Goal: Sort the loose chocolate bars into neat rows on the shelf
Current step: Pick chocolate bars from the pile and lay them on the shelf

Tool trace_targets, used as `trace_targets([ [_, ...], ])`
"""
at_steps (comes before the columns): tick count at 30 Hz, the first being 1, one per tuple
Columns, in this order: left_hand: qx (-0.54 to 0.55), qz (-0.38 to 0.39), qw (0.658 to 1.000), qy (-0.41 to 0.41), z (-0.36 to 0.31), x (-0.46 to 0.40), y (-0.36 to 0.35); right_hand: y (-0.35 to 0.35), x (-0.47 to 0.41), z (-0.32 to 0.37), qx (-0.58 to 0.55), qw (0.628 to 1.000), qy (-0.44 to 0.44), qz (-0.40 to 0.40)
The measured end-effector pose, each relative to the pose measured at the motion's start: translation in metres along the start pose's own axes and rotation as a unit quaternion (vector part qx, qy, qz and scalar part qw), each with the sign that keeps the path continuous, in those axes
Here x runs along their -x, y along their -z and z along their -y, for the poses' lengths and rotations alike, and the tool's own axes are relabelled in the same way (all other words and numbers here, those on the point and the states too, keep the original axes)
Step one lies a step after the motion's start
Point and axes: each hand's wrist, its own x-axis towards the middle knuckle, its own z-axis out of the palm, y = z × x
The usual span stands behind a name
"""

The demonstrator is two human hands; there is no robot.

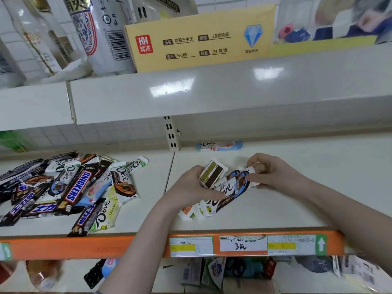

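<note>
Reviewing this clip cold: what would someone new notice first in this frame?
Probably the two bare hands at centre: the left hand and right hand together hold a small bunch of Dove chocolate bars above the cream shelf. Next, the jumbled heap of Snickers and Dove bars on the shelf's left part, then one pale blue Dove bar lying alone at the back.

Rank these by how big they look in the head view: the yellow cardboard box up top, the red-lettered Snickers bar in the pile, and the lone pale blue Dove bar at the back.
1. Yellow cardboard box, by far the largest.
2. Snickers bar.
3. Pale blue Dove bar, but it lies farther back, so it may really match the Snickers bar.
</note>
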Motion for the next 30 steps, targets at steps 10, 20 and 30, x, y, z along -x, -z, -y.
trace_targets([
  [10, 0.026, 0.051, 0.998, -0.028, -0.008, -0.008, -0.005, 0.004, 0.024, 0.006, 0.046, 0.996, 0.060, -0.047],
  [20, 0.090, -0.016, 0.996, -0.010, -0.027, -0.011, -0.037, 0.077, 0.046, -0.012, 0.103, 0.993, 0.042, -0.040],
  [30, 0.146, -0.117, 0.981, 0.053, -0.049, -0.005, -0.069, 0.161, 0.016, -0.049, 0.082, 0.989, 0.035, -0.116],
])
